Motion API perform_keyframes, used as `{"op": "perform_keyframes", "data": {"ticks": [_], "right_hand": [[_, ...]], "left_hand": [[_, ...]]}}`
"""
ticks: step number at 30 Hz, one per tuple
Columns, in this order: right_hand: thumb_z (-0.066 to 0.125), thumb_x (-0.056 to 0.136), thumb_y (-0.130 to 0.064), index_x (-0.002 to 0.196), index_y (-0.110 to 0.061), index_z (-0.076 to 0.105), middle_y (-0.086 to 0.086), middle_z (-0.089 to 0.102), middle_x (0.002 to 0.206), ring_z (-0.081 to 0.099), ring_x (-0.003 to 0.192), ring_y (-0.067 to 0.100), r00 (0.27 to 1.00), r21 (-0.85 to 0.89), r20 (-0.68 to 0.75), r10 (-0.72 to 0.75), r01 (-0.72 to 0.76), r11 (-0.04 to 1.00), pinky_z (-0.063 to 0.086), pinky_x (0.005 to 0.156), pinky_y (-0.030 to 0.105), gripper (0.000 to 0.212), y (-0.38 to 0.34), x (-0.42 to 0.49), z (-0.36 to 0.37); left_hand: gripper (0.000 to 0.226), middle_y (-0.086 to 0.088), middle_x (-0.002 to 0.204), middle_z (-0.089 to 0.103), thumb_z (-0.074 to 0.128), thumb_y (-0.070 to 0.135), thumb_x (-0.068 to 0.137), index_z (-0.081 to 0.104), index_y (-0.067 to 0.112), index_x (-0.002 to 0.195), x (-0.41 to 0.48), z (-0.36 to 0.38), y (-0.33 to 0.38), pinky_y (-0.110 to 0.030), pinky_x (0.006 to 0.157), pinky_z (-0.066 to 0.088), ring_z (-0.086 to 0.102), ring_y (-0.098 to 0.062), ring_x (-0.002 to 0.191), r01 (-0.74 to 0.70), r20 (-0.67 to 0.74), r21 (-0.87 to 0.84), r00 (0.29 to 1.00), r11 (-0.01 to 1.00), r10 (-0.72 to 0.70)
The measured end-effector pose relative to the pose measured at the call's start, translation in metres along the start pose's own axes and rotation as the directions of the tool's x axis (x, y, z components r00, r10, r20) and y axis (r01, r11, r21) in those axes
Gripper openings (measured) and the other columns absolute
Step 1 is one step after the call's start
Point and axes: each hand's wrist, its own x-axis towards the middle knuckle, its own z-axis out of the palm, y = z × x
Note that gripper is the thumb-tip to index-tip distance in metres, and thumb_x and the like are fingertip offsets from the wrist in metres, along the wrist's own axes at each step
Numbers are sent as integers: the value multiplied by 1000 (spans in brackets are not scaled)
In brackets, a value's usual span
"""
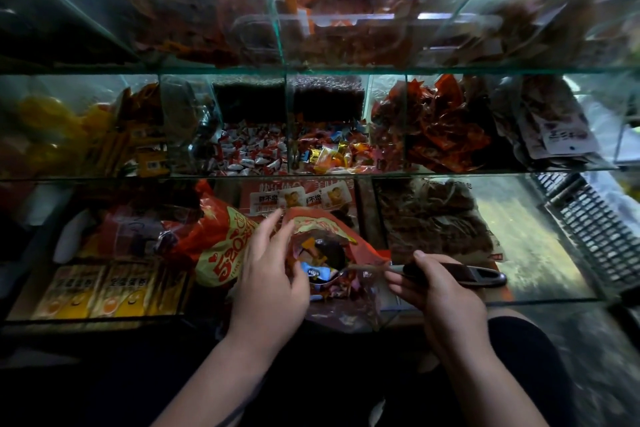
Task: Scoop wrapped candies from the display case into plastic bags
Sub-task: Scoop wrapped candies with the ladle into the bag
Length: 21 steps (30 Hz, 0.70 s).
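Observation:
My left hand (273, 270) holds the rim of a red plastic bag (322, 225) and keeps its mouth open in front of the glass display case (221, 175). My right hand (436, 288) grips the dark handle of a metal scoop (460, 276). The scoop's bowl sits inside the bag's mouth with a blue-wrapped candy (317, 272) on it. Several more wrapped candies lie deeper in the bag. The middle shelf holds a bin of red-and-white wrapped candies (249, 152) and a bin of mixed colourful candies (332, 152).
Another red printed bag (225, 246) lies left of my left hand. Yellow boxes (104, 291) fill the lower left bin, brown packets (433, 215) the lower right. Red snack packets (440, 128) fill other bins. A black wire basket (588, 229) stands at the right.

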Motion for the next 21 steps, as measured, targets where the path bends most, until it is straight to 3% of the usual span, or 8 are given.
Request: {"op": "perform_keyframes", "data": {"ticks": [2, 3, 6, 9, 15, 18, 21], "right_hand": [[68, 90, -21, 90, -7, 65, 18, 75, 72, 77, 79, 40, 1000, 15, 7, -26, 26, 1000, 61, 60, 32, 15, -6, -2, -4], [70, 86, -24, 91, -6, 65, 17, 75, 71, 77, 79, 40, 999, 23, 11, -34, 34, 999, 61, 61, 33, 19, -10, -4, -5], [70, 83, -24, 85, -11, 69, 14, 74, 68, 76, 80, 43, 998, 40, 26, -60, 59, 997, 62, 61, 35, 13, -23, -12, -8], [71, 89, -16, 74, -22, 76, 14, 75, 70, 77, 81, 42, 992, 25, 77, -99, 97, 995, 61, 62, 33, 17, -39, -28, -8], [74, 77, 6, 76, -16, 76, 22, 74, 75, 76, 82, 42, 967, 66, 216, -138, 126, 990, 62, 66, 31, 21, -64, -60, -1], [77, 63, -9, 73, -18, 76, 20, 74, 73, 77, 79, 41, 961, 96, 232, -149, 130, 987, 62, 61, 31, 14, -79, -71, 4], [73, 62, -17, 77, -12, 73, 13, 72, 70, 77, 80, 41, 966, 183, 219, -135, 95, 978, 63, 62, 32, 15, -93, -73, 9]], "left_hand": [[49, 8, 147, 45, 62, 8, 92, 56, 14, 141, -2, 5, 8, -34, 115, 38, 38, -8, 141, -157, -23, -49, 987, 986, 156], [47, 10, 145, 47, 61, 11, 93, 57, 15, 140, -2, 10, 11, -37, 114, 41, 38, -4, 140, -154, 24, -72, 988, 986, 156], [60, 13, 157, 31, 59, 35, 99, 37, 23, 154, 7, 24, 14, -39, 123, 25, 11, 6, 143, 67, 222, -8, 973, 998, -64], [71, 7, 168, 9, 44, 54, 102, 14, 25, 161, 14, 36, 8, -37, 123, 12, 3, -10, 153, 148, 311, 144, 932, 978, -187], [62, 1, 168, 14, 29, 50, 106, 20, 20, 160, 18, 41, 6, -34, 124, 7, 7, -14, 154, 49, 236, 211, 967, 976, -99], [57, 5, 168, 12, 26, 46, 107, 21, 24, 160, 21, 38, 7, -26, 120, -5, 3, -11, 153, -2, 224, 193, 974, 981, -42], [52, 3, 165, 24, 31, 40, 108, 30, 25, 157, 36, 30, 16, -25, 119, -7, 8, -13, 153, -99, 146, 184, 987, 978, 72]]}}
